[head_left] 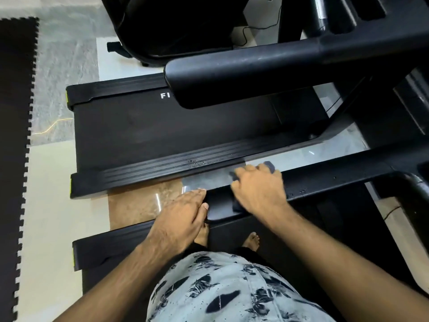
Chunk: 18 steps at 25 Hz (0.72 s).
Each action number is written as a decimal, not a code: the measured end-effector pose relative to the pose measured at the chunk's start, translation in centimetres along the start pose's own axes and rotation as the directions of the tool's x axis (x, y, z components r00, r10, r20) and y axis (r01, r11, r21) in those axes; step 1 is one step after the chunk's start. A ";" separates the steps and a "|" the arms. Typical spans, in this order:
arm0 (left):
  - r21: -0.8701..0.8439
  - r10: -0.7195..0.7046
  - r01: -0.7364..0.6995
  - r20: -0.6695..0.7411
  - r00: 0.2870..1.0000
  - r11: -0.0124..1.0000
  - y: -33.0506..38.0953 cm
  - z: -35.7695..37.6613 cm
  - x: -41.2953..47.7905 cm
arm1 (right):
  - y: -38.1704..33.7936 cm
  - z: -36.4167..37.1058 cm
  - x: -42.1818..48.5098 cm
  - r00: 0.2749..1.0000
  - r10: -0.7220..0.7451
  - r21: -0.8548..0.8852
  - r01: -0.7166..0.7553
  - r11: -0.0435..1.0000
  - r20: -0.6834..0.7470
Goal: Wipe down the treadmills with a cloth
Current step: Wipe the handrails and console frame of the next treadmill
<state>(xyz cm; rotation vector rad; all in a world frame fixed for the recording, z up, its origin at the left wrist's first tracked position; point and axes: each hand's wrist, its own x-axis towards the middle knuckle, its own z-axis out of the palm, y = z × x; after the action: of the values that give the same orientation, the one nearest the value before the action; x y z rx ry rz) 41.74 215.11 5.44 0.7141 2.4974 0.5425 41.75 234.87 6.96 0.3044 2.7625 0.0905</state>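
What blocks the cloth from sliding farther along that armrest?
Nothing visible to the right: the right hand holds the cloth on the armrest, which is bare there. The left hand rests at its left end.

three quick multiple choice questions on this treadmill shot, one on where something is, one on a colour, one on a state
1. Where is the cloth?
A. in a bucket
B. under the right hand on the handrail
C. draped over a shoulder

2. What colour is the cloth?
A. white
B. yellow
C. dark grey

3. How is the left hand?
A. flat on the handrail's end, holding nothing
B. gripping the cloth
C. raised in the air

Answers:
1 B: the cloth shows on both sides of the right hand, whose fingers curl over it on the handrail.
2 C: the parts that show are dark grey.
3 A: its fingers lie straight on the handrail's end, with no cloth under them.
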 end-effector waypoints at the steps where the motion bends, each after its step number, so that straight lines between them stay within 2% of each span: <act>1: 0.004 0.004 -0.004 -0.005 1.000 1.000 0.1 0.1 0.2 | -1.4 0.4 -1.8 0.990 -0.136 0.028 0.137 0.990 -0.049; 3: 0.003 -0.013 0.013 -0.018 1.000 1.000 0.3 -0.1 0.7 | -2.2 0.7 -4.1 0.936 -0.347 0.063 0.351 0.934 -0.062; 4: 0.006 -0.030 0.031 -0.018 0.999 1.000 0.4 -0.1 0.9 | -0.5 0.5 -2.7 0.941 -0.335 0.115 0.337 0.934 -0.040; 5: 0.014 -0.043 0.043 -0.011 0.999 0.999 0.6 0.0 1.0 | 1.4 0.1 -0.6 0.981 -0.194 0.134 0.195 0.972 -0.022; 7: 0.034 -0.058 0.058 0.002 0.998 0.998 0.9 0.4 0.9 | 2.7 -0.3 0.6 0.997 0.065 0.072 -0.067 0.995 0.036; 8: 0.040 -0.062 0.062 0.005 0.998 0.997 1.1 0.7 0.9 | 2.4 0.4 0.0 0.999 0.048 0.039 -0.047 0.998 -0.016; 10: 0.041 -0.061 0.061 -0.007 0.998 0.997 1.6 0.6 1.1 | 0.0 0.9 -3.7 0.964 -0.251 0.066 0.257 0.964 -0.088; 11: 0.044 -0.058 0.059 -0.015 0.998 0.997 1.8 0.5 1.3 | 0.3 1.0 -4.4 0.932 -0.350 0.050 0.356 0.933 -0.091; 12: 0.049 -0.060 0.061 -0.013 0.998 0.997 2.0 0.5 1.5 | 2.0 0.8 -3.2 0.929 -0.361 0.071 0.366 0.928 -0.075; 13: 0.053 -0.060 0.060 -0.005 0.998 0.997 2.2 0.4 1.5 | 3.7 0.4 -1.3 0.977 -0.197 0.106 0.205 0.973 -0.077; 14: 0.052 -0.060 0.060 0.001 0.998 0.997 2.5 0.5 1.4 | 4.5 0.0 -0.3 0.999 -0.021 0.115 0.027 0.993 -0.048; 15: 0.048 -0.058 0.058 0.002 0.998 0.997 2.8 0.7 1.3 | 4.7 0.0 -0.3 0.995 0.086 0.082 -0.082 0.993 -0.042; 16: 0.045 -0.055 0.055 0.001 0.998 0.997 3.0 0.7 1.3 | 4.2 0.7 -0.9 0.994 0.047 0.041 -0.044 0.998 -0.093; 17: 0.047 -0.051 0.051 0.004 0.999 0.998 3.1 0.6 1.3 | 2.6 1.0 -2.6 0.989 -0.108 0.049 0.114 0.992 -0.101; 18: 0.055 -0.039 0.039 0.009 0.999 0.998 3.3 0.5 1.5 | 2.2 1.6 -3.8 0.951 -0.271 0.032 0.279 0.960 -0.149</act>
<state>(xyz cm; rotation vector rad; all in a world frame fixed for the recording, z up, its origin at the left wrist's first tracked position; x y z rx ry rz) 42.18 218.63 6.12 0.6856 2.5202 0.4566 46.24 236.22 7.05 -0.0802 2.9221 -0.0338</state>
